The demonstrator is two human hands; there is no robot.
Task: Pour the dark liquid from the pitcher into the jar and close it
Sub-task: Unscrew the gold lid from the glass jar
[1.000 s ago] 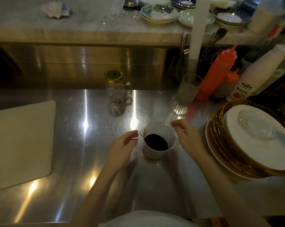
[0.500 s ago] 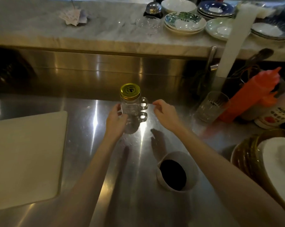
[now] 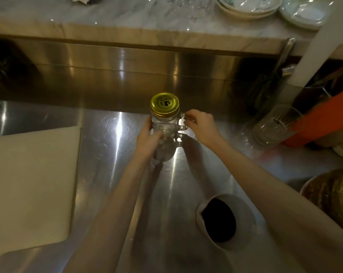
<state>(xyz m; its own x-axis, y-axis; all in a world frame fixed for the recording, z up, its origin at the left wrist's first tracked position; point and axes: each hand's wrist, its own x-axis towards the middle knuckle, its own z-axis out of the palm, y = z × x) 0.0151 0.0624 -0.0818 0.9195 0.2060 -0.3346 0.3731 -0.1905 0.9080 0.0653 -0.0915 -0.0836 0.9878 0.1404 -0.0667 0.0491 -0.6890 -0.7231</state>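
A clear glass jar (image 3: pixel 164 126) with a side handle stands upright on the steel counter, and its gold lid (image 3: pixel 165 103) is on. My left hand (image 3: pixel 148 139) wraps around the jar's left side. My right hand (image 3: pixel 201 125) pinches the jar's handle on the right. A white pitcher (image 3: pixel 245 215) holding dark liquid sits on the counter nearer to me, partly under my right forearm. Neither hand touches the pitcher.
A pale cutting board (image 3: pixel 31 186) lies at the left. An empty drinking glass (image 3: pixel 273 125) and an orange squeeze bottle (image 3: pixel 324 117) stand at the right, stacked plates (image 3: pixel 332 196) at the lower right. Dishes (image 3: pixel 247 6) sit on the raised marble ledge behind.
Both hands left the pitcher and reached forward to the jar. The left hand now grips its body and the right hand has closed on its handle.
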